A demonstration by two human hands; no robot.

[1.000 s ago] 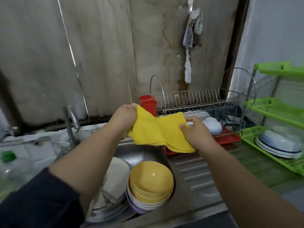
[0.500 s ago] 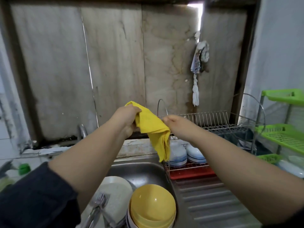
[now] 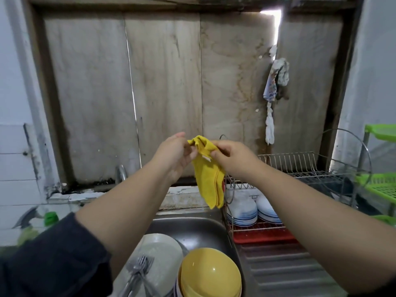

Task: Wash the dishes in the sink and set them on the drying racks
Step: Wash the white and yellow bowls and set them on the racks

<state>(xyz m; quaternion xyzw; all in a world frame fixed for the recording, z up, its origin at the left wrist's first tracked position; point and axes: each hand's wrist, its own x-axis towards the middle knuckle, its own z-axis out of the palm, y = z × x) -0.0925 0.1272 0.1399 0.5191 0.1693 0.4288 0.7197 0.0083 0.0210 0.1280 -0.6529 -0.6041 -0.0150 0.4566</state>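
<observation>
A yellow cloth (image 3: pixel 209 179) hangs folded in the air above the steel sink (image 3: pixel 199 230). My left hand (image 3: pixel 174 154) and my right hand (image 3: pixel 230 155) both pinch its top edge, close together. Below, the sink holds a stack of yellow bowls (image 3: pixel 211 274), white plates (image 3: pixel 160 251) and forks (image 3: pixel 139 270). To the right stands a wire drying rack (image 3: pixel 300 168) on a red tray (image 3: pixel 263 237), with white bowls with blue rims (image 3: pixel 243 211) upside down on its lower level.
A green plastic shelf rack (image 3: pixel 381 185) stands at the far right. The tap (image 3: pixel 121 172) rises behind my left forearm. A green-capped bottle (image 3: pixel 50 218) sits on the left counter. A rag (image 3: pixel 276 82) hangs on the wooden board wall. The ribbed drainboard (image 3: pixel 285 273) lies right of the sink.
The cloth went from spread wide between my hands to bunched and hanging. My hands rose and came together at its top. The view tilted upward.
</observation>
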